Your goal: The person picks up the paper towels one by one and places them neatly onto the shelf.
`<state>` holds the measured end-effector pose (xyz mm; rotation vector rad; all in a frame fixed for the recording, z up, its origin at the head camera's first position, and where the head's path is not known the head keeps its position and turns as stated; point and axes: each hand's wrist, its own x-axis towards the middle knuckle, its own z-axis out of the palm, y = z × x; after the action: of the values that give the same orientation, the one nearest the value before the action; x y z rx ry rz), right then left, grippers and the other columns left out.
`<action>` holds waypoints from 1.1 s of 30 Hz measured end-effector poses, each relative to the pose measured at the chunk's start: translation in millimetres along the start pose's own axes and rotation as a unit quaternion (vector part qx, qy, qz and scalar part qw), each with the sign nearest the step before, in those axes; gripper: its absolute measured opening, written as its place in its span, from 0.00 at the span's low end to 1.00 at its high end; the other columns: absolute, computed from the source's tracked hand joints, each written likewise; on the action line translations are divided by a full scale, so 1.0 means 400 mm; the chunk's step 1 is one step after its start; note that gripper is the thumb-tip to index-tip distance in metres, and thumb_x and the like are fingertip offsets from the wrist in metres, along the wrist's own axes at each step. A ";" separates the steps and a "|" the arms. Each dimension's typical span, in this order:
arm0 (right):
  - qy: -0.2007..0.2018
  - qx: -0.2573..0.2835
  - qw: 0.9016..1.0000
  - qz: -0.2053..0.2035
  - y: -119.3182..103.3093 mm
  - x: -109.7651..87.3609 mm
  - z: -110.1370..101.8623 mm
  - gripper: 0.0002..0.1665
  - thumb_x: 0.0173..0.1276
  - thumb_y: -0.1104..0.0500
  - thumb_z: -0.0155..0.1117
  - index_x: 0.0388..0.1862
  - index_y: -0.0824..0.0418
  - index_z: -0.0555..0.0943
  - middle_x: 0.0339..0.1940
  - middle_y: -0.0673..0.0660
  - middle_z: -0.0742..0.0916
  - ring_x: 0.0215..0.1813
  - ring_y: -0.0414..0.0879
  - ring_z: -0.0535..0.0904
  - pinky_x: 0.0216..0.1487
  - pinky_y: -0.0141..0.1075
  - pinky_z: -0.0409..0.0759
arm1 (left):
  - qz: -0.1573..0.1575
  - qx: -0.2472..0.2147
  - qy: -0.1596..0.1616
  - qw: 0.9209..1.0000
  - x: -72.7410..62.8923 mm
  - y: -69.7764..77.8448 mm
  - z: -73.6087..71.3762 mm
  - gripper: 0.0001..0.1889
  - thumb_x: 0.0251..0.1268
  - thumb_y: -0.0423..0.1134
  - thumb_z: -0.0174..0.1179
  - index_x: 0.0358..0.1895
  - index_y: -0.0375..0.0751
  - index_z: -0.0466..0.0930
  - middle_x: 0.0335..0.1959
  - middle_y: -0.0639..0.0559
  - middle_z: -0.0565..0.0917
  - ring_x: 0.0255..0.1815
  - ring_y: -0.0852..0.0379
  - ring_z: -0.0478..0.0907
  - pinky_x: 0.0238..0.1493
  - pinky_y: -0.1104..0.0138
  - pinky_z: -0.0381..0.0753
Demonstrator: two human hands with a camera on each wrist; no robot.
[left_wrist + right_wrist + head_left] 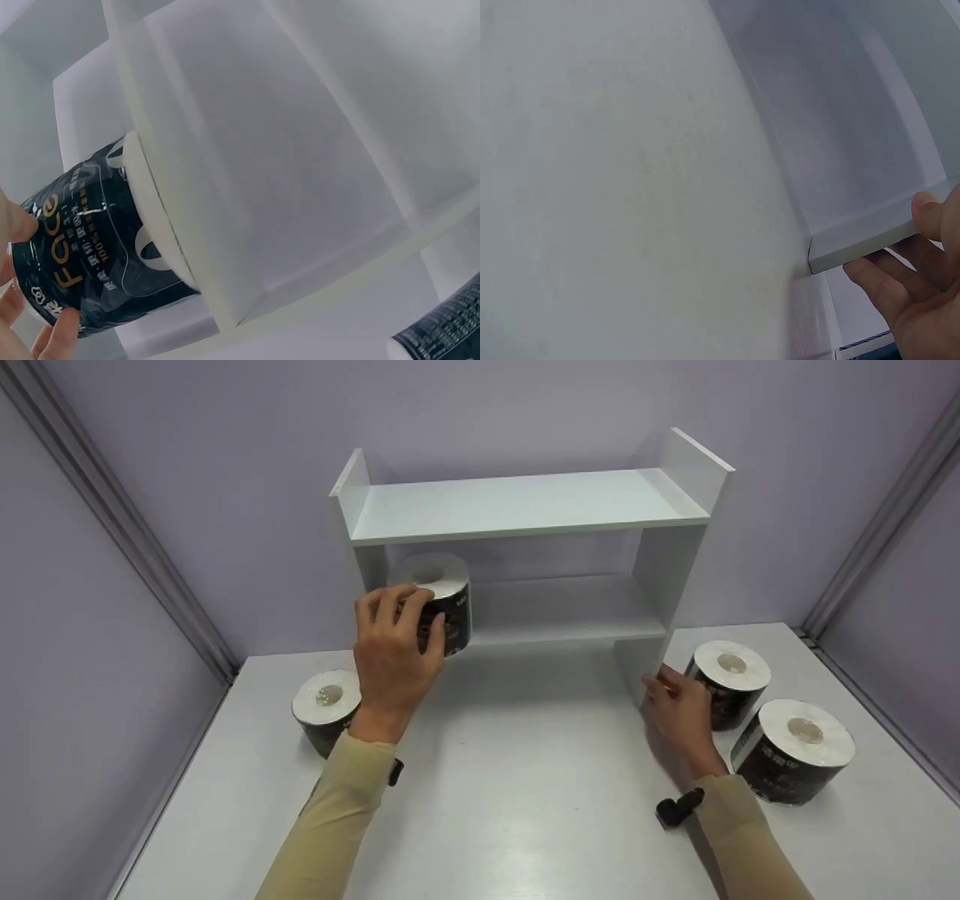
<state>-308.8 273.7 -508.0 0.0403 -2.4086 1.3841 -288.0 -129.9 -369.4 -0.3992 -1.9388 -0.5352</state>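
Note:
My left hand (394,649) grips a toilet paper roll (454,622) in a dark printed wrapper, at the left end of the white shelf's middle board (562,607). The left wrist view has this roll (94,232) with fingers (64,334) and thumb around its upper end, its lower end right at the board. Down at the right, my right hand (682,720) pinches the front edge of the shelf's side panel (636,664). Thumb and fingers lie on opposite faces of that panel (862,241) in the right wrist view.
Another wrapped roll (327,701) stands on the white table (487,802), left of the shelf and partly behind my left forearm. Two more rolls stand at the right, one (729,682) beside my right hand and one (795,750) nearer. The top board (525,502) has raised ends.

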 end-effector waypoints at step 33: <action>0.001 -0.006 1.000 0.003 -0.001 0.005 0.011 0.23 0.84 0.56 0.62 0.72 0.62 0.81 0.66 0.67 0.86 0.63 0.61 0.87 0.50 0.22 0.83 | -0.007 0.005 0.010 1.000 0.004 -0.014 0.014 0.12 0.72 0.40 0.70 0.53 0.40 0.87 0.54 0.43 0.86 0.59 0.37 0.77 0.63 0.47 0.80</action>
<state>-311.7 270.2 -509.0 0.0304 -2.4173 1.3718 -295.8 -131.4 -370.9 -0.3734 -1.9265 -0.5352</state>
